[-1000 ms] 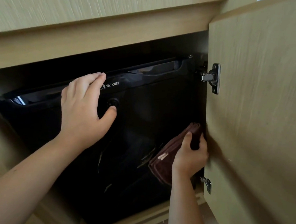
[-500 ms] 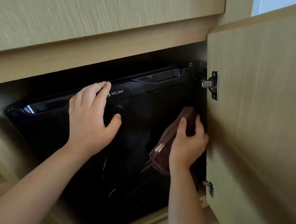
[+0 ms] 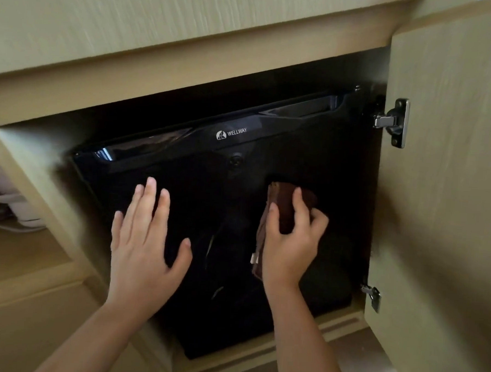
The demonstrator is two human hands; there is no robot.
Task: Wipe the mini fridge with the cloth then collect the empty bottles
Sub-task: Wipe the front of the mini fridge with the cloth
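Observation:
A glossy black mini fridge point(image 3: 336, 168) with a WELLWAY logo sits inside a wooden cabinet, its door closed. My right hand point(image 3: 291, 245) presses a folded brown cloth point(image 3: 283, 205) against the middle right of the fridge door. My left hand point(image 3: 144, 243) lies flat on the door's left half, fingers spread, holding nothing. No bottles are in view.
The wooden cabinet door point(image 3: 448, 196) stands open at the right on two metal hinges point(image 3: 395, 122). A wooden panel point(image 3: 161, 30) overhangs the fridge. At the far left edge a white object point(image 3: 18, 211) shows beside the cabinet frame.
My left hand slid down from the fridge's top handle area to the middle left of the door. My right hand moved the cloth leftward, away from the hinge side. The view tilted down.

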